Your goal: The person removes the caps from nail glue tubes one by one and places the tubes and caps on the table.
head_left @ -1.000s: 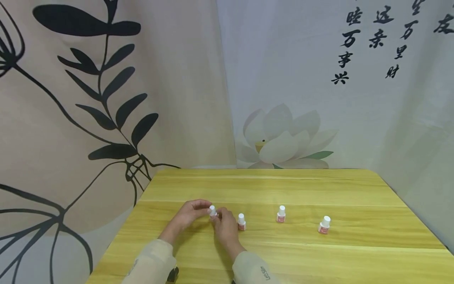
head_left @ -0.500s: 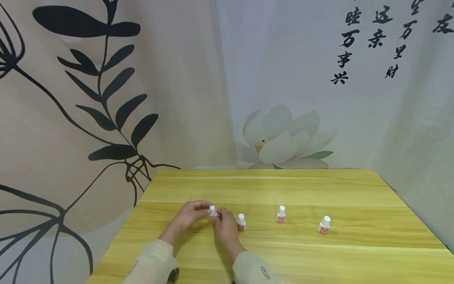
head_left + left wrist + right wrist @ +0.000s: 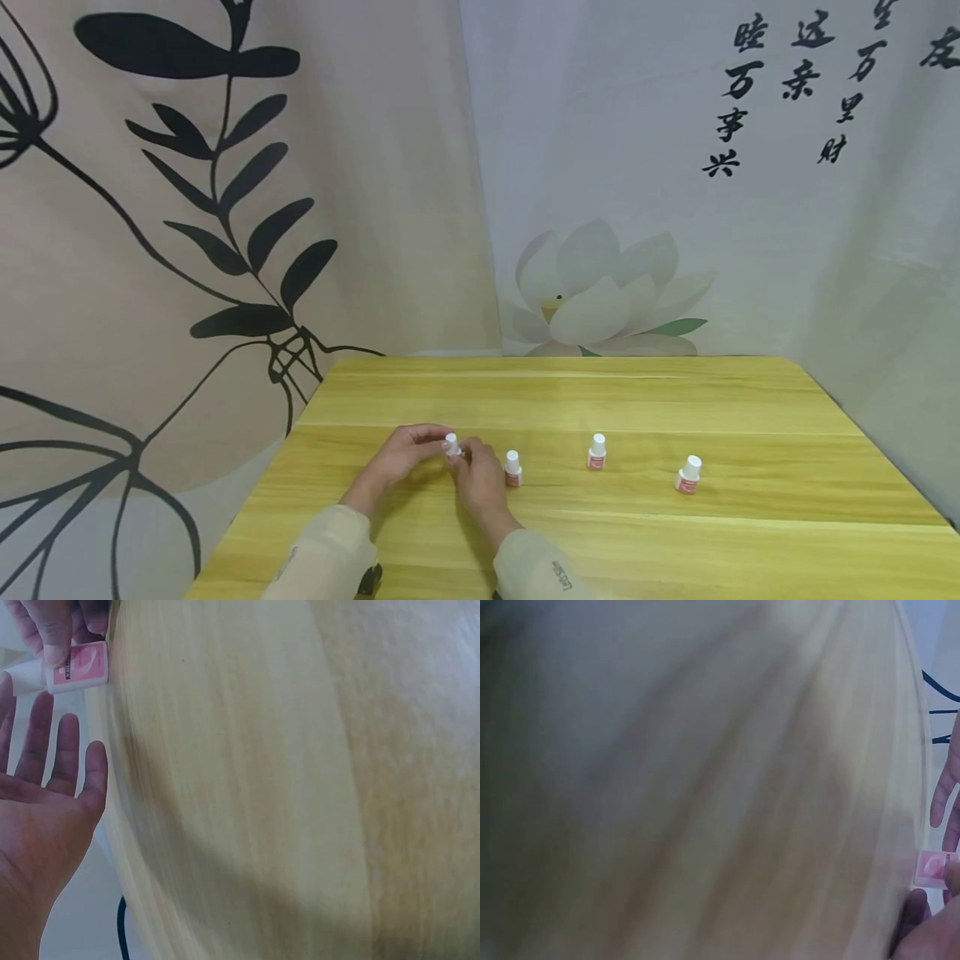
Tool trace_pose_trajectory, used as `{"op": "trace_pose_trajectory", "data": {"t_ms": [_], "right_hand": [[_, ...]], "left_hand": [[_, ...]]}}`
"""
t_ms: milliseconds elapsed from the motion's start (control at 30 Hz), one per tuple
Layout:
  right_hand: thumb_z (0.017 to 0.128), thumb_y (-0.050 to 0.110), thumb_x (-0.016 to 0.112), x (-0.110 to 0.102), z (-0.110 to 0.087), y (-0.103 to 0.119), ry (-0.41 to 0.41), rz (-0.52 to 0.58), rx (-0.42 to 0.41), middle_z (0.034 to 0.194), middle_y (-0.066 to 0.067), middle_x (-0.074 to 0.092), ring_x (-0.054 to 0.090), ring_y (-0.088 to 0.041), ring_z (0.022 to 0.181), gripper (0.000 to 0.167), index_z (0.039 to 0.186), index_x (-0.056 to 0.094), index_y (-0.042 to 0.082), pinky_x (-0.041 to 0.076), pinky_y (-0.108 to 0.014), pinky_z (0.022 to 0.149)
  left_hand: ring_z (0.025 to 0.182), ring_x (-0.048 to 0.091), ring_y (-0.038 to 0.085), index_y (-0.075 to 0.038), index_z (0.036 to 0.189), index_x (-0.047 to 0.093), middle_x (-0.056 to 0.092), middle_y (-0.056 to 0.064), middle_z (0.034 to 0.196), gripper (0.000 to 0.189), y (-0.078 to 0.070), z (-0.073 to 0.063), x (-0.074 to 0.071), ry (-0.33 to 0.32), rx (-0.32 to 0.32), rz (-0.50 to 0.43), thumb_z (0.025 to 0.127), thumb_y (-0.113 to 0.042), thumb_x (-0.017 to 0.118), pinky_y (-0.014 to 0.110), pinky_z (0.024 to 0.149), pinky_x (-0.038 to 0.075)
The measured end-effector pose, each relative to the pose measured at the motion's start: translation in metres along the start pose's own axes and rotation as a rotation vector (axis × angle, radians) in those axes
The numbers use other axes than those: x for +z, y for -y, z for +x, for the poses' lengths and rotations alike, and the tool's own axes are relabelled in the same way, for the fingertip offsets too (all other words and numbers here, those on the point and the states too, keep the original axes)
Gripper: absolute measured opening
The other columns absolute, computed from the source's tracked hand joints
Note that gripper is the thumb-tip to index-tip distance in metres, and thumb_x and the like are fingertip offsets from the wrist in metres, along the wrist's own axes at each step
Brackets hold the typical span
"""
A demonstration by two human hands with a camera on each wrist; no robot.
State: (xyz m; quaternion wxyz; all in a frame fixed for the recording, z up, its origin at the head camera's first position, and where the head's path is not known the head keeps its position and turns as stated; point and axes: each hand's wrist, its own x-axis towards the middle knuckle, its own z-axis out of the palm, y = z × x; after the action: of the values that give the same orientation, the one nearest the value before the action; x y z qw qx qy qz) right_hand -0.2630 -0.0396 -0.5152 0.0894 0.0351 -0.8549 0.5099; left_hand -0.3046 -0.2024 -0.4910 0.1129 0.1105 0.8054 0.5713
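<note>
A small white bottle [image 3: 452, 443] with a pink label stands between the two hands, left of the table's middle. My right hand [image 3: 480, 482] pinches its body with thumb and fingers. In the left wrist view the pink label [image 3: 81, 667] shows beside the right thumb, and the white cap points toward the left palm. At the cap, my left hand [image 3: 405, 458] pinches with thumb and index finger, while its other fingers spread out straight. Only the label end of the bottle [image 3: 932, 868] appears at the edge of the right wrist view.
Three similar bottles stand upright on the wooden table [image 3: 637, 558]: one bottle [image 3: 513, 469] close beside the right hand, another bottle [image 3: 597, 452] farther right, and a third bottle [image 3: 688, 475] rightmost. Behind the table hangs a printed curtain [image 3: 405, 183].
Both hands keep their hold on the bottle in nearly the same place. The head view has shifted very slightly; the other bottles stand where they were.
</note>
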Motion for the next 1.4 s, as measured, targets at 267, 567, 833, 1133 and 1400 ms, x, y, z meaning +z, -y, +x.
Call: {"op": "trace_pose_trajectory", "data": {"t_ms": [267,567,833,1133,1400], "right_hand": [[0.095,0.015,0.066,-0.003,-0.001,0.003,0.009,0.009,0.001,0.088,-0.001,0.058,0.054,-0.017,0.082,0.009,0.099,0.063,0.007,0.048,-0.038,0.073],[0.096,0.017,0.066,-0.005,0.0,0.003,0.005,-0.004,-0.011,0.084,-0.001,0.055,0.052,-0.016,0.077,0.01,0.097,0.063,0.008,0.046,-0.035,0.069],[0.095,0.016,0.066,-0.005,0.001,0.003,-0.001,-0.009,-0.01,0.084,-0.001,0.055,0.052,-0.016,0.078,0.009,0.096,0.062,0.008,0.046,-0.035,0.068],[0.095,0.015,0.067,-0.004,-0.001,0.002,-0.002,0.014,-0.013,0.084,-0.002,0.055,0.051,-0.017,0.077,0.009,0.095,0.062,0.007,0.046,-0.034,0.067],[0.094,0.014,0.067,-0.004,-0.004,0.003,0.012,0.038,-0.018,0.085,-0.002,0.055,0.052,-0.017,0.077,0.009,0.096,0.062,0.007,0.046,-0.034,0.067]], "left_hand": [[0.116,0.058,0.029,-0.003,0.124,0.066,0.067,0.01,0.122,0.036,-0.004,-0.001,0.002,-0.001,-0.005,0.018,0.096,-0.025,0.068,0.055,0.102,0.041],[0.117,0.058,0.032,-0.003,0.123,0.067,0.066,0.012,0.122,0.032,-0.004,-0.001,0.005,-0.015,0.018,0.033,0.097,-0.022,0.065,0.056,0.102,0.041],[0.106,0.062,0.027,-0.003,0.115,0.07,0.069,0.01,0.115,0.027,-0.005,-0.002,0.01,-0.076,0.077,0.056,0.094,-0.021,0.07,0.05,0.093,0.049],[0.1,0.064,0.024,-0.007,0.109,0.072,0.07,0.005,0.107,0.023,-0.006,-0.005,0.013,-0.138,0.045,0.084,0.091,-0.021,0.074,0.045,0.087,0.053],[0.106,0.062,0.025,0.001,0.123,0.066,0.068,0.01,0.118,0.038,-0.006,-0.007,0.008,-0.078,0.035,0.058,0.094,-0.024,0.07,0.047,0.091,0.051]]}}
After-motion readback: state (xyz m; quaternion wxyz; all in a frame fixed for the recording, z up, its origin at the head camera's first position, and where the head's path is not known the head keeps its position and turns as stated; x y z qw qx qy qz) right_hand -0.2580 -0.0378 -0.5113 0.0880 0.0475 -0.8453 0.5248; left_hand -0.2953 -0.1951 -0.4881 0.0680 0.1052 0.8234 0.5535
